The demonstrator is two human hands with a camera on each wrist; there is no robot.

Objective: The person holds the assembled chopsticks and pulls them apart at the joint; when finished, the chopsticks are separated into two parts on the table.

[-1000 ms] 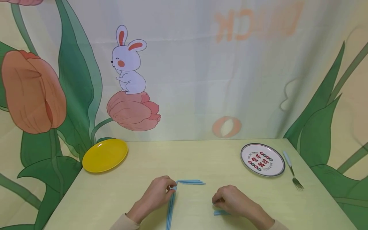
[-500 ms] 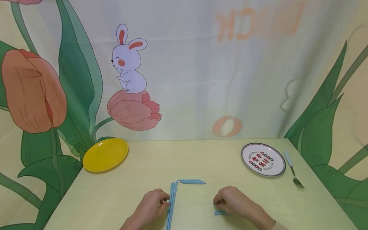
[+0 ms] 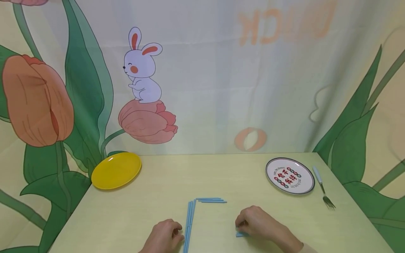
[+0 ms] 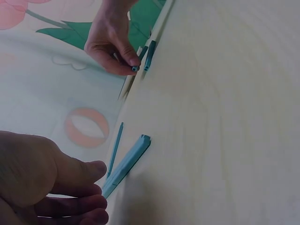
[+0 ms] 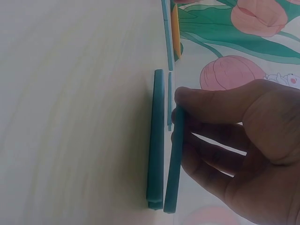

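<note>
My right hand (image 3: pixel 257 223) pinches a thin blue stick (image 5: pixel 174 164) between thumb and fingers. Close beside it on the table lie other blue sticks (image 5: pixel 156 140), partly hidden by the hand in the head view. Left of centre, long blue sticks (image 3: pixel 189 225) lie side by side, pointing away from me. At their far end a short group of blue sticks (image 3: pixel 211 200) runs off to the right, making a corner. My left hand (image 3: pixel 164 235) is just left of the long row, its fingers loosely bent and holding nothing.
A yellow plate (image 3: pixel 116 171) lies at the table's back left corner. At the back right are a white plate with printed red characters (image 3: pixel 290 175) and a fork (image 3: pixel 322 189). Behind the table (image 3: pixel 202 175) hangs a printed curtain (image 3: pixel 205 88).
My left hand has slid from the far end of the long sticks toward me and come away to their left. The right hand stays nearly in place with its stick.
</note>
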